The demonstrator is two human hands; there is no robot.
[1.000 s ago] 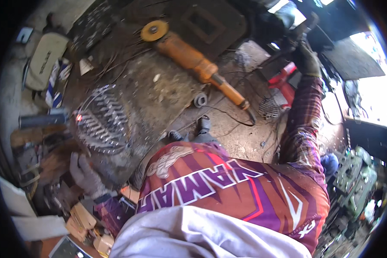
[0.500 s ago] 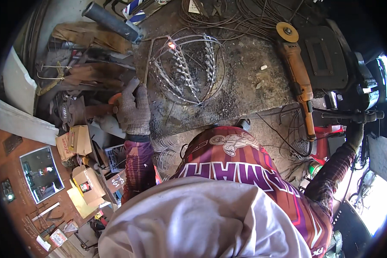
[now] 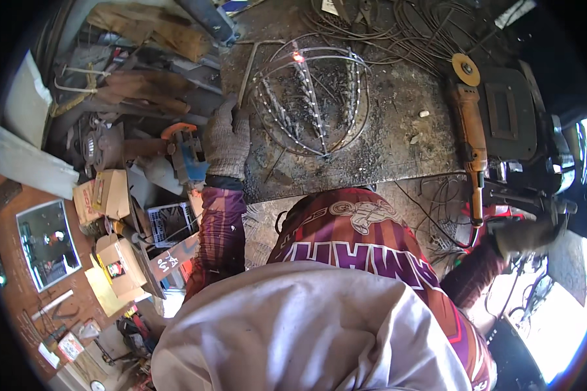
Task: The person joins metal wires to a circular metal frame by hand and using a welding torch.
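On the dark metal work table lies a round wire frame (image 3: 365,98) with curved, notched ribs inside it. One spot near its top glows orange-red. My left hand (image 3: 228,146), in a grey knitted glove, is closed around the lower end of a thin bent metal rod (image 3: 249,68), whose far end reaches the frame's upper rim. My right hand (image 3: 531,234), gloved too, is out at the far right, below a dark metal bar with a thick end (image 3: 567,207). Motion smears its fingers, so its grip cannot be made out.
An angle grinder (image 3: 471,120) with a yellow disc lies at the table's right, beside a dark welding mask (image 3: 512,120). Coiled wire (image 3: 411,39) covers the back. Left of the table are a blue-and-orange tool (image 3: 188,153), cardboard boxes (image 3: 120,260) and a crate (image 3: 169,225).
The whole view has shifted, so the table's things sit lower and further right. My right hand has drawn a little down and inward. The glow on the frame remains.
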